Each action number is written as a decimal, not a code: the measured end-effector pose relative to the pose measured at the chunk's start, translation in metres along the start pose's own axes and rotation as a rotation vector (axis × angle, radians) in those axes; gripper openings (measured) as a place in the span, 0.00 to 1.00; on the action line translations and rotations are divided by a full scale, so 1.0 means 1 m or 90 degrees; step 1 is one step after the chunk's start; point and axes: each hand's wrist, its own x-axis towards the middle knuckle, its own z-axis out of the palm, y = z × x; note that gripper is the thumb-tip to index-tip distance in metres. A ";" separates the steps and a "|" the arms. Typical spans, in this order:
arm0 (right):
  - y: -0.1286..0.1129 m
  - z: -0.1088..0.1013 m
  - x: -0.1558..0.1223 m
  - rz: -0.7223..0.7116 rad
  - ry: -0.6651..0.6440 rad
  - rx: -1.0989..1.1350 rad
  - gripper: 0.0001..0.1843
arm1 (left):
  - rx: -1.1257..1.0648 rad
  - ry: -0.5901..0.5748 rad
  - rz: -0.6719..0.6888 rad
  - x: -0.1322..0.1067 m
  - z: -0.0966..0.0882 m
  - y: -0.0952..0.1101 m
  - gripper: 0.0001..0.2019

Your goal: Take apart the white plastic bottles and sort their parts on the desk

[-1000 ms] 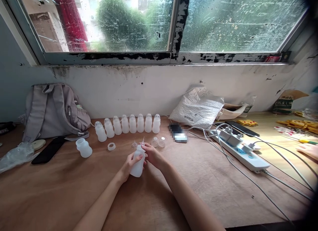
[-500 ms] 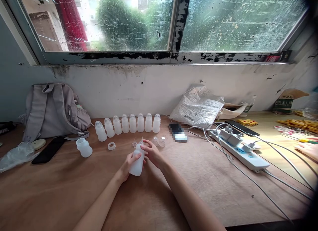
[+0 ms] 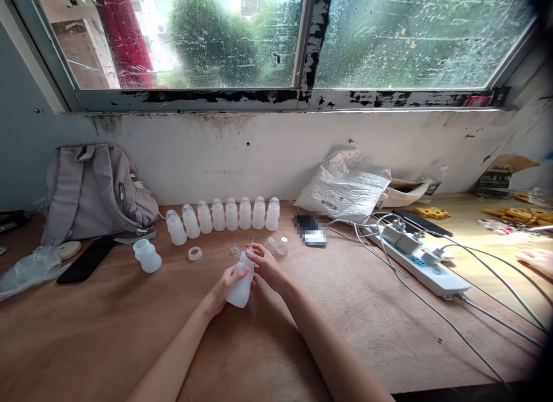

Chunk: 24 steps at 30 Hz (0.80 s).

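My left hand (image 3: pixel 228 284) is wrapped round the body of a translucent white baby bottle (image 3: pixel 239 292), which tilts to the right. My right hand (image 3: pixel 265 265) closes its fingers about the bottle's top, where a thin clear tip pokes up; the neck is partly hidden by the fingers. Just beyond lies a small clear nipple-like piece (image 3: pixel 234 250). To its left is a white ring (image 3: pixel 194 253), and clear caps (image 3: pixel 282 246) lie right of it. An open-necked bottle (image 3: pixel 147 256) stands apart on the left. Several capped bottles (image 3: pixel 232 214) form a row behind.
A grey backpack (image 3: pixel 97 194), black phone (image 3: pixel 88 260) and plastic bag (image 3: pixel 30 272) sit left. At the right are a silver bubble bag (image 3: pixel 343 186), a power strip (image 3: pixel 432 275) with trailing cables, and yellow pieces (image 3: pixel 514 215). Another person's hand (image 3: pixel 538 261) shows at the right edge.
The held bottle tilts further to the right, its top shifting slightly right with my right fingers. More of the small clear piece behind it shows. The other person's hand has moved a little.
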 end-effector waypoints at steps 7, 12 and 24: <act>0.004 -0.010 0.010 -0.077 0.069 0.101 0.16 | 0.001 0.026 0.035 -0.003 0.003 0.004 0.19; 0.010 -0.019 0.016 -0.061 0.125 0.088 0.15 | 0.144 0.161 0.215 -0.006 -0.014 0.018 0.18; 0.018 -0.019 0.019 -0.047 0.128 0.027 0.15 | 0.914 0.557 0.095 -0.032 -0.124 0.124 0.21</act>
